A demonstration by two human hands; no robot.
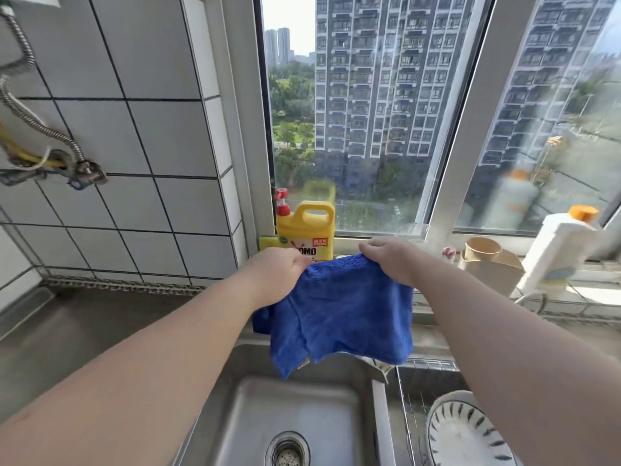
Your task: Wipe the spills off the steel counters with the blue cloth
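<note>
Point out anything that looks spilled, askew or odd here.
No spill shows on the steel counter. One oddity: the white bottle on the sill leans sideways. Both hands hold the blue cloth above the sink.

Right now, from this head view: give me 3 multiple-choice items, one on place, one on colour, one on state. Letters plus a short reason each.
1. Where does the cloth hang?
A. over the sink
B. flat on the counter at left
C. on the windowsill

2. What colour is the detergent jug by the window?
A. white
B. green
C. yellow

3. How is the cloth held?
A. by the left hand alone
B. by both hands at its top edge
C. by neither, it lies loose

Answers:
1 A: the cloth dangles in the air above the basin and drain.
2 C: its body and handle are yellow, with a red label.
3 B: the left hand and the right hand each grip an upper corner, so it hangs spread between them.
</note>
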